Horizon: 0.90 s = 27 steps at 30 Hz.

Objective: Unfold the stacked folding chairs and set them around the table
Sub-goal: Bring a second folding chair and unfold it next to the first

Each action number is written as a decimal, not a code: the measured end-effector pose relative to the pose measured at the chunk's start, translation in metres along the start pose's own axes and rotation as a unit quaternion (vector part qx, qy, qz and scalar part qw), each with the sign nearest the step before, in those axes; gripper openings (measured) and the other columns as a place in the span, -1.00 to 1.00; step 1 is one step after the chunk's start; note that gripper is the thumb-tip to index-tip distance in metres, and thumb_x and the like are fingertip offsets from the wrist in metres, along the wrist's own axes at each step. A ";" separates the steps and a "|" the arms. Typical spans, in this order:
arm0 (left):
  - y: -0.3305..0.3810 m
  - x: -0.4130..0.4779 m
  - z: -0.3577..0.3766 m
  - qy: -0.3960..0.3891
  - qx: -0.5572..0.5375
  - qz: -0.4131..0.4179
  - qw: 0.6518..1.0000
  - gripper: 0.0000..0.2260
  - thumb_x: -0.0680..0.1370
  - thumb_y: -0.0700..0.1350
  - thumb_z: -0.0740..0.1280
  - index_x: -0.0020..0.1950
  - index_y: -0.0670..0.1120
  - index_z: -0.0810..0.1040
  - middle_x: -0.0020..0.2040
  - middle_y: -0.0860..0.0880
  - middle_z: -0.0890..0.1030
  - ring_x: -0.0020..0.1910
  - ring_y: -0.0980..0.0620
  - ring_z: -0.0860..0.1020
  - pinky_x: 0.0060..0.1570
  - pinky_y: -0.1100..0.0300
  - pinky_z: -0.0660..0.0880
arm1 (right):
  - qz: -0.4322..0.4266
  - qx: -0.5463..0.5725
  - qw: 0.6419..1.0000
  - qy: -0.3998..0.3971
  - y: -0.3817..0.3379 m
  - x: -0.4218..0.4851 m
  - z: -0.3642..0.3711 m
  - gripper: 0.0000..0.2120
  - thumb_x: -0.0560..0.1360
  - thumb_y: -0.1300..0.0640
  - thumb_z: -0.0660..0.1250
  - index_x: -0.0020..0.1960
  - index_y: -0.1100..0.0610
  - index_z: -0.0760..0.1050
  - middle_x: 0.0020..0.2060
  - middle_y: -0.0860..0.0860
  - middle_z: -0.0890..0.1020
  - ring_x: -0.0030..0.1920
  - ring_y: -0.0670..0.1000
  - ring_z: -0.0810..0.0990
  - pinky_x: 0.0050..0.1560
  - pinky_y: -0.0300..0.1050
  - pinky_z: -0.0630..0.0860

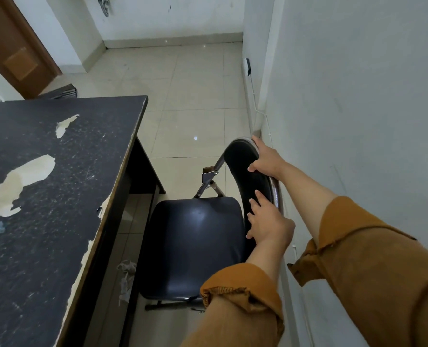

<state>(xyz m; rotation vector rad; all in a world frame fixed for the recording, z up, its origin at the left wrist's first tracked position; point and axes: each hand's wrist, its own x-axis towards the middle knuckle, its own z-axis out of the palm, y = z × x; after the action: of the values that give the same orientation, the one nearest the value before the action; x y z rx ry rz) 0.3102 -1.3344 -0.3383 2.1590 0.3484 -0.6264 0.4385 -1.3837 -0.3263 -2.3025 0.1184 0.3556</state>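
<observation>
Left hand [268, 225] grips the near end of the backrest, fingers spread over the black pad; folding chair [195, 244] stands unfolded on the tiled floor [195, 96], between the worktop [45, 196] and the wall [358, 96]; seat glossy black, frame chromed; right hand [266, 160] clasps the backrest's far top rim.

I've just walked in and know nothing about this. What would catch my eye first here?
First, the two hands on the backrest of an unfolded black chair against the right-hand wall: the right hand at its far end, the left hand at its near end. Next, the dark table on the left, its top peeling away in pale patches. Farther off, a brown door stands in the upper left corner.
</observation>
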 end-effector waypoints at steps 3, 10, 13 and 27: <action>-0.010 0.001 -0.016 -0.060 -0.024 0.037 0.997 -0.10 0.46 -0.08 0.39 0.56 0.00 -0.21 0.57 -0.06 -0.08 0.52 -0.19 0.02 0.44 -0.19 0.14 | 0.009 -0.062 0.998 0.015 -0.009 -0.006 0.001 -0.12 0.45 0.30 0.36 0.58 0.04 -0.09 0.36 0.25 0.40 0.27 0.22 0.47 0.12 -0.08 0.42; -0.028 0.006 -0.105 -0.124 0.041 0.068 0.989 -0.37 0.48 -0.11 0.38 0.51 -0.07 0.23 0.45 -0.11 0.34 0.42 -0.11 0.32 0.41 0.03 0.29 | 0.064 -0.238 0.968 0.055 -0.047 -0.047 0.006 -0.39 0.56 0.09 0.24 0.53 0.11 0.07 0.42 0.18 0.26 0.40 0.20 0.25 0.32 0.07 0.30; -0.023 -0.004 -0.144 0.019 0.279 0.119 0.953 -0.46 0.54 -0.15 0.22 0.51 0.02 0.20 0.47 -0.05 0.27 0.45 -0.13 0.23 0.38 -0.09 0.27 | 0.057 -0.266 0.961 0.054 -0.070 -0.077 0.003 -0.50 0.60 0.02 0.16 0.50 0.09 0.20 0.45 0.13 0.26 0.42 0.18 0.24 0.35 0.08 0.27; -0.023 -0.175 -0.120 0.003 0.389 0.353 0.851 -0.49 0.61 -0.17 0.09 0.55 -0.10 0.04 0.55 -0.09 0.09 0.54 -0.14 -0.07 0.46 -0.21 -0.06 | 0.186 -0.237 0.934 0.190 -0.079 -0.333 0.012 -0.47 0.60 -0.08 0.15 0.49 0.11 0.23 0.43 0.11 0.32 0.41 0.15 0.30 0.33 0.06 0.30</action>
<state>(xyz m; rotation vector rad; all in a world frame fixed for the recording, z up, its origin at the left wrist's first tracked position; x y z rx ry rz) 0.1908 -1.2305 -0.1949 2.7793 -0.8286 -0.3399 0.1328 -1.3291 -0.1821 -2.8066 0.7437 0.1249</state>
